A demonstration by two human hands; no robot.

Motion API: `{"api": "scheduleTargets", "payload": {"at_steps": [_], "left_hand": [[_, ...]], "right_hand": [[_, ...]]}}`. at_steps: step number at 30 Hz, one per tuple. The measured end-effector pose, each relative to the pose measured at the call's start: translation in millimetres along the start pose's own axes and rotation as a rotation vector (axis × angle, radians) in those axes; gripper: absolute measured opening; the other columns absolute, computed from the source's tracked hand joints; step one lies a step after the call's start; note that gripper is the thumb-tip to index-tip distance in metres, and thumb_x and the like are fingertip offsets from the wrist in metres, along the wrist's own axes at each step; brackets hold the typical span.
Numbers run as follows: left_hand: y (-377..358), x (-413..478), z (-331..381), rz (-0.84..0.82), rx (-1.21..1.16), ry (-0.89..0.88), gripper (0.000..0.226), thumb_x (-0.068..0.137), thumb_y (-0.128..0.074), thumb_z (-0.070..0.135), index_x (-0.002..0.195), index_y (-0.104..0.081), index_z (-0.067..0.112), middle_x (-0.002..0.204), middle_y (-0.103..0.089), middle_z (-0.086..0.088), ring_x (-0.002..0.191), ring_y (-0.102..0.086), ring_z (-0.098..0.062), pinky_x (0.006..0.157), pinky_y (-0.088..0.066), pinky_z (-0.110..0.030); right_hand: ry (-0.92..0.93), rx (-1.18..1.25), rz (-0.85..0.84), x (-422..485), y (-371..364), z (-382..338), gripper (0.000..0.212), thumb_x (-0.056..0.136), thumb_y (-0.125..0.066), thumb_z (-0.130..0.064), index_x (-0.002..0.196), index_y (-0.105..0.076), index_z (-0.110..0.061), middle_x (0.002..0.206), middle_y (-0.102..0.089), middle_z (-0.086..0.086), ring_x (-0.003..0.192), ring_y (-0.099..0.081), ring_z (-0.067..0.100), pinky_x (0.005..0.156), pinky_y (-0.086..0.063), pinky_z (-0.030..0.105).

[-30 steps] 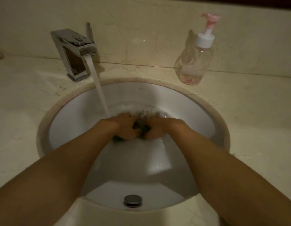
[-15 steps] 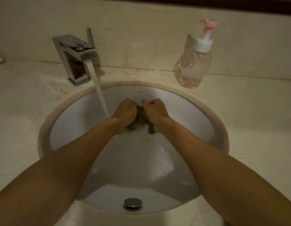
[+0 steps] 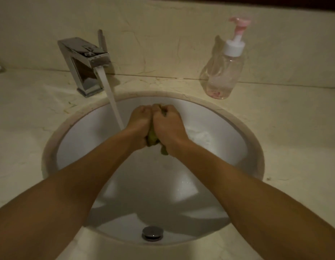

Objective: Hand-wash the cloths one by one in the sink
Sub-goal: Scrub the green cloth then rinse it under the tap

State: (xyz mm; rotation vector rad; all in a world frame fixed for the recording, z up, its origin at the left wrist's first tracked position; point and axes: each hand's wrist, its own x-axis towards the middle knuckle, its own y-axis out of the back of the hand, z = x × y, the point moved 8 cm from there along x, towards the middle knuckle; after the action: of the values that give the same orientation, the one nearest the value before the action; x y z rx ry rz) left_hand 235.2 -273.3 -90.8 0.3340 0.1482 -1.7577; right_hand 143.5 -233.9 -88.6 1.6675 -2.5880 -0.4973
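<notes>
A small green cloth (image 3: pixel 152 138) is bunched between my two fists above the round white sink (image 3: pixel 84 132). My left hand (image 3: pixel 139 124) and my right hand (image 3: pixel 169 126) press knuckle to knuckle and both grip the cloth, which shows only between the palms and below the right wrist. The hands are raised clear of the soapy water (image 3: pixel 200 137) in the bowl. A stream of water (image 3: pixel 114 107) falls from the chrome tap (image 3: pixel 84 61) just left of my left wrist.
A clear pump bottle (image 3: pixel 222 76) with a white collar and pink nozzle stands on the marble counter (image 3: pixel 284 128) at the back right. A chrome overflow cap (image 3: pixel 152 233) sits in the sink's near wall. A wall runs behind the counter.
Both hands have lifted the green cloth out of the foamy water and drawn together, squeezing it higher and farther back over the bowl. The tap keeps running.
</notes>
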Motion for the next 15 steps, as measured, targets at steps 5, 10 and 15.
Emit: {"api": "scheduleTargets", "payload": {"at_steps": [5,10,15], "left_hand": [[-8,13,-24,-0.160,0.531,0.020,0.044,0.104,-0.042,0.040,0.112,-0.064,0.003,0.100,-0.069,-0.020,0.077,-0.065,-0.030,0.068,-0.055,-0.038],[-6,12,-21,-0.086,1.427,-0.356,0.056,0.100,-0.053,0.043,0.141,-0.036,0.009,0.142,-0.038,-0.017,0.123,-0.046,-0.038,0.097,-0.043,-0.048],[-18,7,-40,-0.409,1.369,-0.376,0.034,0.102,-0.048,0.036,0.125,-0.063,0.016,0.124,-0.063,-0.010,0.107,-0.061,-0.029,0.090,-0.049,-0.038]], "right_hand": [[-0.090,-0.530,-0.030,28,36,29,0.047,0.108,-0.042,-0.046,0.137,-0.050,-0.011,0.131,-0.061,0.016,0.113,-0.061,0.034,0.088,-0.050,0.040],[0.118,-0.868,-0.055,29,33,29,0.036,0.103,-0.052,-0.037,0.129,-0.056,-0.013,0.126,-0.060,0.011,0.113,-0.061,0.034,0.098,-0.050,0.044],[0.115,-1.078,-0.319,30,7,57,0.035,0.098,-0.061,-0.043,0.115,-0.068,-0.014,0.102,-0.065,0.005,0.089,-0.061,0.025,0.079,-0.048,0.033]]}}
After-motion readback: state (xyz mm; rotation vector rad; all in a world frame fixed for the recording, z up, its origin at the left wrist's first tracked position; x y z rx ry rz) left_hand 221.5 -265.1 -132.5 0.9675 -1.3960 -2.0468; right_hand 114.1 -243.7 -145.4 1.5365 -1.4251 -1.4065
